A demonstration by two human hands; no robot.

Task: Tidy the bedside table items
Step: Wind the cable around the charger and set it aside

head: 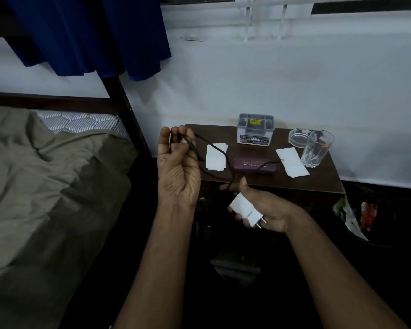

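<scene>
My left hand (178,166) is raised at the left edge of the dark wooden bedside table (318,184), fingers closed on a black cable (220,151). The cable loops over the tabletop and runs down to my right hand (263,210), which grips a white charger plug (246,208) below the table's front edge, prongs pointing lower right. On the table lie two white paper pieces (215,156) (292,161), a dark purple case (254,165), a grey box (255,128), a drinking glass (317,148) and a glass ashtray (299,137).
A bed with an olive blanket (45,186) and dark frame stands to the left. A blue curtain (88,34) hangs above it. A dark bin with litter (363,214) sits right of the table. The white wall is behind.
</scene>
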